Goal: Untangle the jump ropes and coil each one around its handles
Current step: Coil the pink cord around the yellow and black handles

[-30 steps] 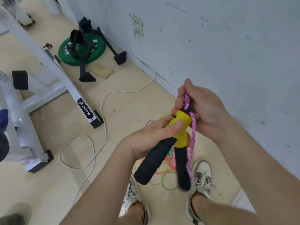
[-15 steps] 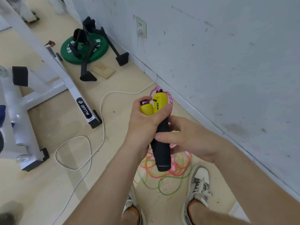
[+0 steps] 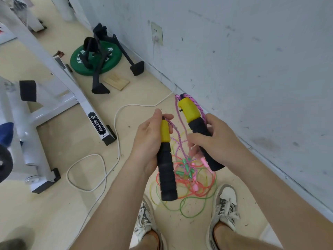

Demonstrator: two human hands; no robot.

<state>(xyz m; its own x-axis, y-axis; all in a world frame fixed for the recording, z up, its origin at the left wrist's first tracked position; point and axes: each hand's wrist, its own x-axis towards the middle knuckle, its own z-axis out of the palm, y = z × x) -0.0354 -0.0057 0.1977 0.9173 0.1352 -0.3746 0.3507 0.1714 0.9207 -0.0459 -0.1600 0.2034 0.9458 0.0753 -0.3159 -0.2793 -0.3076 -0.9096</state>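
My left hand (image 3: pixel 149 141) grips one jump-rope handle (image 3: pixel 166 165), black foam with a yellow top, held nearly upright. My right hand (image 3: pixel 214 143) grips the second handle (image 3: pixel 198 127) of the same kind, tilted with its yellow end up and away from me. A pink braided rope (image 3: pixel 178 139) runs from both yellow ends and hangs between the handles down to the floor. Below lies a tangled pile of thin orange, green and yellow ropes (image 3: pixel 194 188) with small green and pink handles in it.
The grey wall (image 3: pixel 252 69) runs close on the right. A white cable (image 3: pixel 115 141) loops over the floor to a wall socket. A white gym machine frame (image 3: pixel 72 87), a green weight plate (image 3: pixel 95 58) and black stands are at the left and back. My shoes (image 3: pixel 225 204) flank the pile.
The two handles, held together in my left hand half a second ago, are now apart, one in each hand. The pink rope hangs loose between them.
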